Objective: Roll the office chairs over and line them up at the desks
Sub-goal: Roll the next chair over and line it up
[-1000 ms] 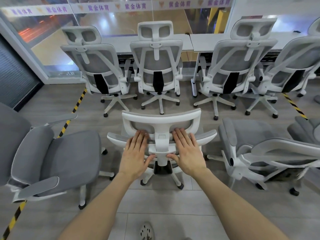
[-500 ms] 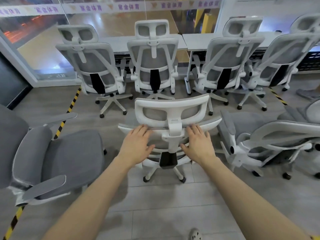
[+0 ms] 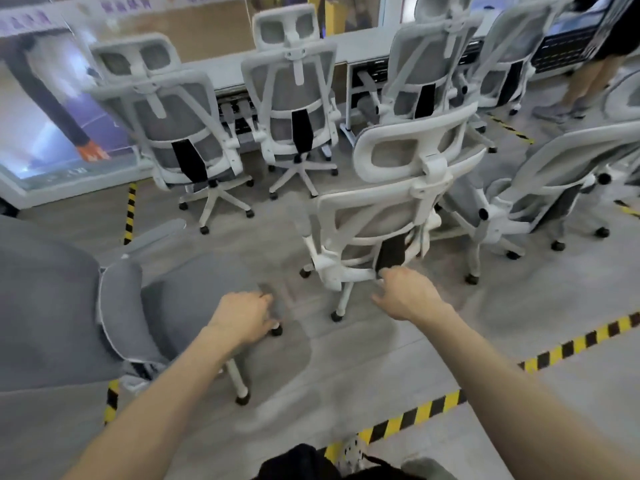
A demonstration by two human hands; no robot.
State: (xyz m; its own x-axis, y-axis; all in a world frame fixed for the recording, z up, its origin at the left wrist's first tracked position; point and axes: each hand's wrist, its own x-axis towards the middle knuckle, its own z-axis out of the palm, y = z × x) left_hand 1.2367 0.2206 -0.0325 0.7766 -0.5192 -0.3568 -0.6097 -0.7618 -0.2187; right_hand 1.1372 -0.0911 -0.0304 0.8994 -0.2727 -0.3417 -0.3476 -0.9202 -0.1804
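Status, left to right. The grey chair (image 3: 69,306) at far left stands loose, well apart from the desk (image 3: 360,43), and I judge it not yet placed. My left hand (image 3: 242,317) hangs just beside its seat edge, fingers loosely curled and grasping nothing. The first docked chair (image 3: 166,109) and second docked chair (image 3: 294,84) sit lined up at the desk. The white chair (image 3: 391,209) stands angled in the aisle behind that row. My right hand (image 3: 408,292) reaches to its lower back frame, fingers relaxed and not clasped; blur hides whether they touch. A third docked chair (image 3: 429,60) sits at the desk beyond. The right-hand chair (image 3: 554,174) stands loose. I estimate the task is about half done, with three chairs left to place.
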